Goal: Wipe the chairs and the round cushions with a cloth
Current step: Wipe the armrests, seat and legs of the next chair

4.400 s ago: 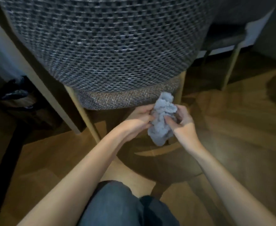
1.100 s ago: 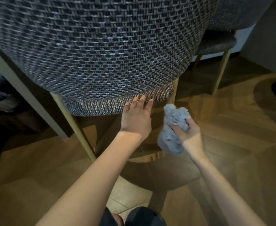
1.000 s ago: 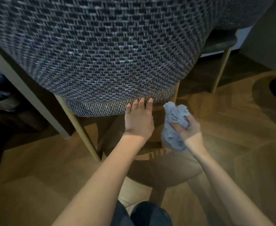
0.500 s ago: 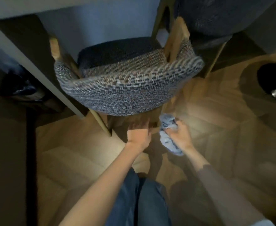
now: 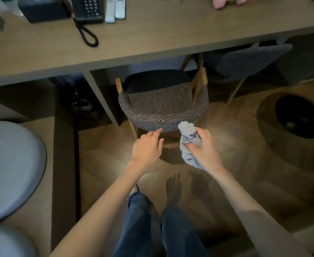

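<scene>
A woven grey chair (image 5: 163, 115) with wooden legs stands tucked under the desk, its curved back toward me. My right hand (image 5: 205, 149) grips a crumpled grey-blue cloth (image 5: 188, 138) just below the chair back's right end. My left hand (image 5: 147, 147) hovers with relaxed fingers just below the middle of the chair back; whether the fingertips touch it I cannot tell. A second dark chair (image 5: 245, 62) sits under the desk to the right. A round grey cushion (image 5: 9, 167) lies at the left edge, another (image 5: 2, 243) below it.
A long wooden desk (image 5: 171, 34) spans the top, with a black telephone (image 5: 86, 8), remote controls (image 5: 115, 8) and a dark box (image 5: 43, 8). A black waste bin (image 5: 298, 117) stands on the wooden floor at the right. My jeans-clad legs (image 5: 152, 229) are below.
The view has risen from close behind the chair back to high above it, so desk and cushions now show. My left hand let go of the cloth; my right hand keeps holding it.
</scene>
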### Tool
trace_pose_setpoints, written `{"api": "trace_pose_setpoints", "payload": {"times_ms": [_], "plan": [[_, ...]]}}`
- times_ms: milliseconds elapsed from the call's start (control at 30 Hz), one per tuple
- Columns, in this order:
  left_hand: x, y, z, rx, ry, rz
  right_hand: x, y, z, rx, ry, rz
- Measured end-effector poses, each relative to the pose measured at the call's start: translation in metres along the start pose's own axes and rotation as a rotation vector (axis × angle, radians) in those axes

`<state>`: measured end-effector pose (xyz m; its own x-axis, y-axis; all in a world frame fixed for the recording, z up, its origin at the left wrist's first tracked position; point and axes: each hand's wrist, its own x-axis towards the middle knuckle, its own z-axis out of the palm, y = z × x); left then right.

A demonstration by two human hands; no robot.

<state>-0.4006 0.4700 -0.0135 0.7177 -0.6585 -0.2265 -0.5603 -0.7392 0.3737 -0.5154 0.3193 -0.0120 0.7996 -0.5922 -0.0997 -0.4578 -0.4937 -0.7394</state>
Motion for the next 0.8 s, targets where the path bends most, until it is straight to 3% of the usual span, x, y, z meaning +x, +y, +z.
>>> {"api": "trace_pose_setpoints", "payload": {"times_ms": [233, 567, 800], "plan": [[0.021, -0.068, -0.060, -0.036, 0.102, 0.041, 0.017, -0.076, 0.033, -0.014, 0.112, -0.077], [0.066, -0.211, -0.124, -0.011, -0.010, 0.113, 0.086, -0.181, 0.144, 0.023, 0.162, 0.017], [0.132, -0.254, -0.148, -0.045, -0.076, 0.153, 0.144, -0.199, 0.171, -0.043, 0.197, 0.045]]}}
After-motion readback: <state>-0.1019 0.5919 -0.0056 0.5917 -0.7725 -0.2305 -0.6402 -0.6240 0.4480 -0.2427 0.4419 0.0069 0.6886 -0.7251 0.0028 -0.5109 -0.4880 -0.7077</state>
